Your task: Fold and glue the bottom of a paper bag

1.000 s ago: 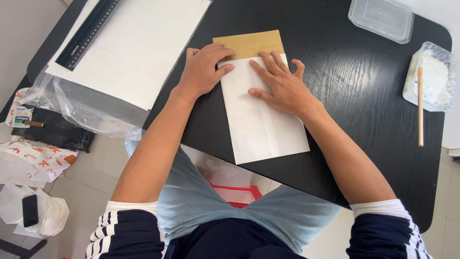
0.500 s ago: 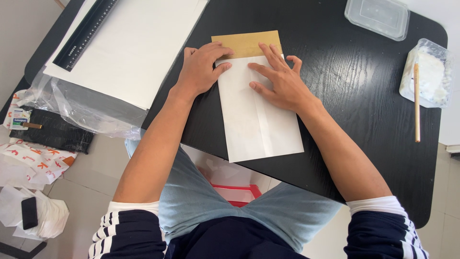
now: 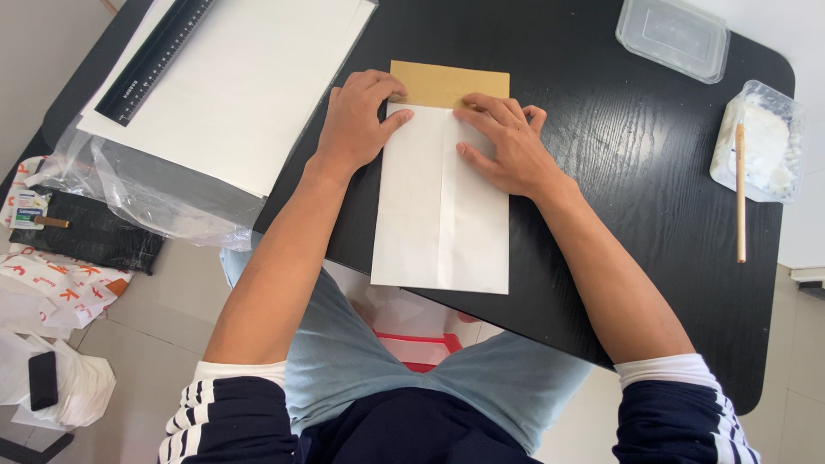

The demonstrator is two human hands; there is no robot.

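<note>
A folded white paper sheet with a vertical seam down its middle lies on the black table. A brown cardboard piece sticks out from under its far edge. My left hand presses flat on the paper's top left corner, thumb stretched along the top edge. My right hand presses on the top right part, fingers spread over the seam and the fold line. Neither hand grips anything.
A stack of large white sheets with a black ruler lies at the left on a clear plastic bag. A clear plastic lid, a tub of white paste and a wooden stick are at the right. Bags lie on the floor.
The paper has turned from slanted to straight. Both hands have slid to its top edge, the right fingers now reaching the fold line by the cardboard.
</note>
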